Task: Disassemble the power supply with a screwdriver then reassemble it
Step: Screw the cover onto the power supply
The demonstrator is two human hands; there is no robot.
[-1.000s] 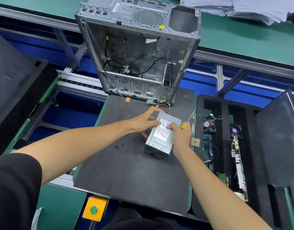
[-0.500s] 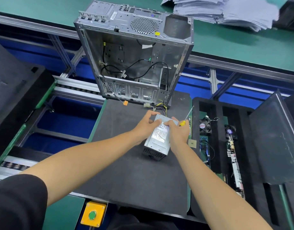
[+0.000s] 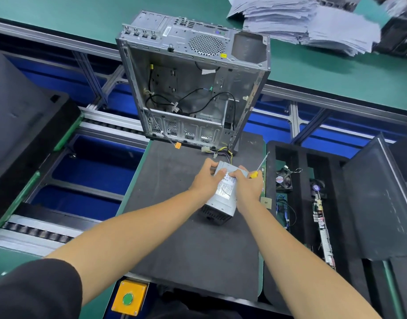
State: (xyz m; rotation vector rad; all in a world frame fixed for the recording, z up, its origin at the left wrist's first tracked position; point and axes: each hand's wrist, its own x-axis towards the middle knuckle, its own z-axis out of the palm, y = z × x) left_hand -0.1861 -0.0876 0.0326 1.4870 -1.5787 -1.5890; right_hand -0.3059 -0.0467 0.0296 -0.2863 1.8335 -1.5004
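Note:
A grey metal power supply (image 3: 223, 201) with a white label lies on the dark foam mat (image 3: 197, 249), its black vented end toward me and its yellow and black wires running toward the case. My left hand (image 3: 206, 178) grips the supply's far left corner, fingers curled over the top edge. My right hand (image 3: 247, 184) presses on the top of the supply while holding a screwdriver (image 3: 258, 168) with a yellow handle; the shaft points up and to the right.
An open empty computer case (image 3: 193, 88) stands at the mat's far edge. A black foam tray (image 3: 301, 226) at the right holds a fan (image 3: 283, 180) and circuit boards. Paper stacks (image 3: 301, 24) lie at the back. A yellow box with a green button (image 3: 128, 298) sits near me.
Both hands have drawn closer together on top of the power supply; my left thumb now lies on the label beside my right fingers. The view shifted slightly.

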